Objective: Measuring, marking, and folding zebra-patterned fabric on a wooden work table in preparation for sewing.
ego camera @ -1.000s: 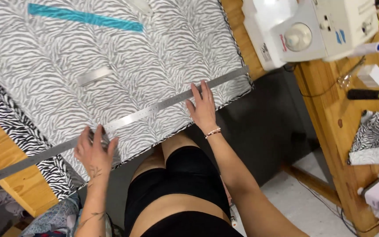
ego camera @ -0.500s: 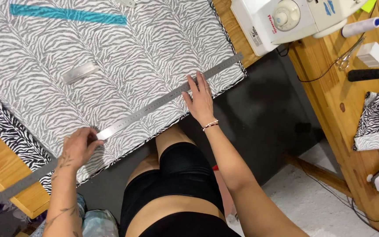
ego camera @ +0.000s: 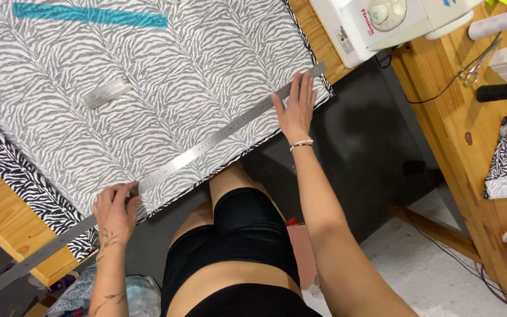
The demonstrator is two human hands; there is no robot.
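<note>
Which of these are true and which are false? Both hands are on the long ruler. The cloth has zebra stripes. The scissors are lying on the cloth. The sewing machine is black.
1. Both hands are on the long ruler. True: the left hand and the right hand press on it.
2. The cloth has zebra stripes. True.
3. The scissors are lying on the cloth. False: they lie on the wooden table at the side.
4. The sewing machine is black. False: it is white.

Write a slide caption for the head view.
Both hands, left and right, press a long steel ruler onto zebra-print fabric.
</note>
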